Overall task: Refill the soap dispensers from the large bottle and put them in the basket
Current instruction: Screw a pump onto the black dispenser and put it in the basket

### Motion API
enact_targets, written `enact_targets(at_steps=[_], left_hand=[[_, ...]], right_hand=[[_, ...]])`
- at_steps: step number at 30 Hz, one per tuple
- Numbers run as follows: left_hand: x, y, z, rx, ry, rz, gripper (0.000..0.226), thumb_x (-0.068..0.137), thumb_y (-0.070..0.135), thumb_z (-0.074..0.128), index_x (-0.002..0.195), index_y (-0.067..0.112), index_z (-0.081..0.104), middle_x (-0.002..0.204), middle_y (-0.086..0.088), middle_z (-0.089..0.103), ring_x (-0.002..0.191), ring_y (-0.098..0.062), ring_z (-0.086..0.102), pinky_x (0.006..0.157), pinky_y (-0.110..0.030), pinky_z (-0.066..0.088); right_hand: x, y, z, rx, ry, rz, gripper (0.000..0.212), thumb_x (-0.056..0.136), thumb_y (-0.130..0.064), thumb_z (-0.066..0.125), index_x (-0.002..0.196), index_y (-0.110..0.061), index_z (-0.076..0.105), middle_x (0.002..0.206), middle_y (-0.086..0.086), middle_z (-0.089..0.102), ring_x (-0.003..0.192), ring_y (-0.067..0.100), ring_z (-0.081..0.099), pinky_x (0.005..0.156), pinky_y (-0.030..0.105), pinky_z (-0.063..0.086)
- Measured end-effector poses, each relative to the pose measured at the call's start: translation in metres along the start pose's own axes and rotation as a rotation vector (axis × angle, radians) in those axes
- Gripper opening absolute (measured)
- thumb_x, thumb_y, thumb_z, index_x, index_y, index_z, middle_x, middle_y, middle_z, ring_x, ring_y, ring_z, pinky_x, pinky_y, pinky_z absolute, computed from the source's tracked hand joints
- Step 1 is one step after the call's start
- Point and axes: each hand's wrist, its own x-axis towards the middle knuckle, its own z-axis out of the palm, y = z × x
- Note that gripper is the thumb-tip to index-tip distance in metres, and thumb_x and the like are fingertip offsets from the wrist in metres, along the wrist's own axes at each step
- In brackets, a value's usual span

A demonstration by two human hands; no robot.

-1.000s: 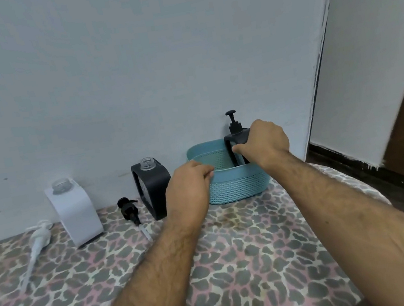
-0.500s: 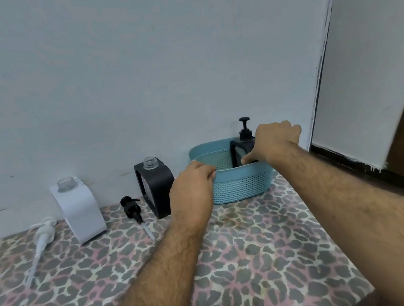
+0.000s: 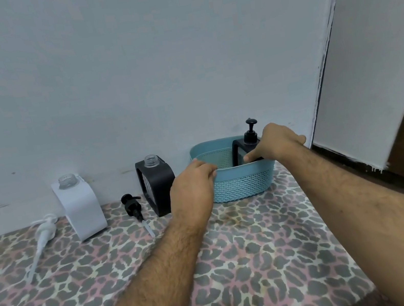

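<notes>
Uncapped black dispenser (image 3: 157, 183) stands between white dispenser (image 3: 80, 207) and basket (image 3: 241, 181).

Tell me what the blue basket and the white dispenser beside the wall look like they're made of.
Blue basket: probably moulded plastic, matte, judging by its woven-look embossed lower wall, perforated upper wall and smooth rim. White dispenser: looks like smooth matte plastic or coated casing, with a clear threaded neck on top that could be glass or clear plastic; the picture cannot settle which.
</notes>
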Motion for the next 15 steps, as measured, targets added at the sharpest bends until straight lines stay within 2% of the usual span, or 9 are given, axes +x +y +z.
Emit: enact_targets(at_steps=[10,13,15], left_hand=[[0.001,-0.002,0.002,0.008,0.001,0.009,0.023,0.100,0.028,0.051,0.108,0.021,0.073,0.109,0.010,0.065,0.094,-0.011,0.061,0.084,-0.028,0.048],[0.002,0.001,-0.001,0.003,-0.006,0.024,0.025,0.101,0.027,0.050,0.112,0.020,0.072,0.113,0.009,0.066,0.098,-0.012,0.062,0.089,-0.031,0.050],[0.001,0.003,-0.003,0.018,-0.055,0.037,0.030,0.103,0.027,0.045,0.120,0.018,0.068,0.126,0.004,0.062,0.108,-0.015,0.060,0.095,-0.034,0.049]], right_hand=[[-0.002,0.000,0.002,-0.018,0.010,-0.012,0.057,0.065,-0.061,0.083,0.075,-0.020,0.045,0.092,0.000,0.061,0.096,0.025,0.058,0.083,0.040,0.029],[-0.008,0.004,0.004,0.021,0.075,-0.034,0.057,0.066,-0.064,0.080,0.072,-0.019,0.047,0.091,0.001,0.062,0.096,0.027,0.058,0.082,0.040,0.031],[-0.014,0.008,0.004,0.084,0.169,-0.069,0.051,0.071,-0.064,0.076,0.080,-0.018,0.055,0.095,0.002,0.065,0.098,0.028,0.058,0.080,0.038,0.032]])
